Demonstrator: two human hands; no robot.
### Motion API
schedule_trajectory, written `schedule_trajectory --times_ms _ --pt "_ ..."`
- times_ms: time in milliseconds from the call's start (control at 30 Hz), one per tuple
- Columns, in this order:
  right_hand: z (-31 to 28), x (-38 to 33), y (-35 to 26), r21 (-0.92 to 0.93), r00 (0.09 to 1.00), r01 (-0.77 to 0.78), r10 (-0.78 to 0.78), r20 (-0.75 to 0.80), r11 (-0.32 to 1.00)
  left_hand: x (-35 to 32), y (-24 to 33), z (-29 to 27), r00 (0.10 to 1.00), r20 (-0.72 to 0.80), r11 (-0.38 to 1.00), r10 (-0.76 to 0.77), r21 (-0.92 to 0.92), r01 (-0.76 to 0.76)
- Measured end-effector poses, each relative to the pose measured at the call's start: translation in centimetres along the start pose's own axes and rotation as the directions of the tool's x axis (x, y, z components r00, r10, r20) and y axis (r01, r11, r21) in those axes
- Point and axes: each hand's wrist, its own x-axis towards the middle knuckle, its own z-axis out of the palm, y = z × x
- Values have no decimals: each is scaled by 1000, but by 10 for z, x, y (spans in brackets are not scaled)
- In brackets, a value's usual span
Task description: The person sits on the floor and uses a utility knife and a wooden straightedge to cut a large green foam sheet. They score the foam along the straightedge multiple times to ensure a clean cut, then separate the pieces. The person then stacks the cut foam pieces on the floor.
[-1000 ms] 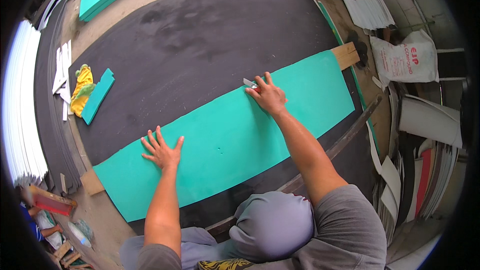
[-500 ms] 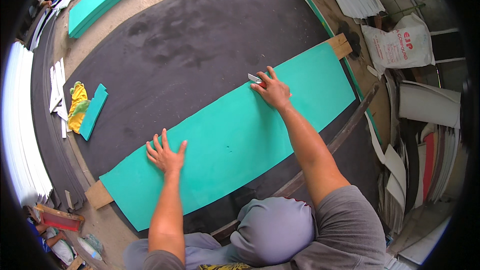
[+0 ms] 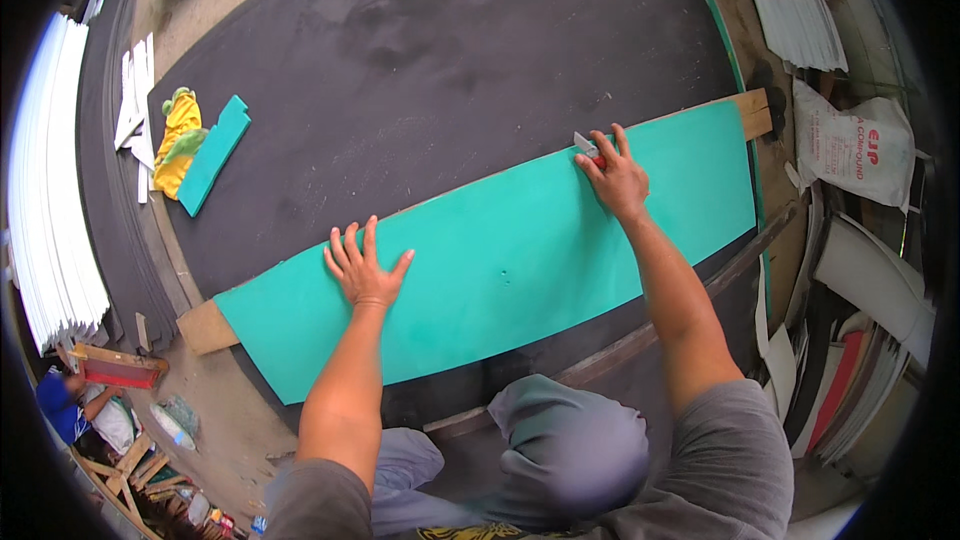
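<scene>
A long teal foam sheet (image 3: 480,280) lies slantwise across a wide black sheet (image 3: 430,80), with a wooden board (image 3: 207,328) sticking out from under both its ends. My left hand (image 3: 365,265) rests on the teal sheet near its far edge, fingers spread and holding nothing. Farther right along that edge, my right hand (image 3: 617,185) grips a red-handled utility knife (image 3: 588,148). Its pale blade points up and left, past the sheet's far edge; whether it touches anything I cannot tell. Part of the handle is hidden by my fingers.
A narrow teal offcut (image 3: 215,155) and a yellow-green cloth (image 3: 178,145) lie at the left. Stacked white sheets (image 3: 58,190) stand beyond them. A dark bar (image 3: 640,335) runs along the near side. At right are a white sack (image 3: 855,145) and leaning sheets. A co-worker's blue sleeve (image 3: 62,405) shows lower left.
The whole view has shifted and turned slightly, so the teal sheet appears more level. Both hands keep about the same places on the sheet, and the knife stays in my right hand.
</scene>
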Motion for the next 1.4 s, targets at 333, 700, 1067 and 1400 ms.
schedule_trajectory --times_ms 333,700,1067,1400 --pt "16 7 10 -57 995 67 -70 -67 996 2 2 4 998 -57 1000 -1 -5 1" --pt "32 -111 -98 -80 972 126 -107 211 989 2 4 4 994 -91 998 -56 14 58" --pt "31 -130 -40 -25 887 444 -435 153 896 -11 8 21 929 -366 974 47 223 39" --pt "38 -290 146 144 611 696 -686 395 703 -247 30 12 564 353 619 746 -57 -783"
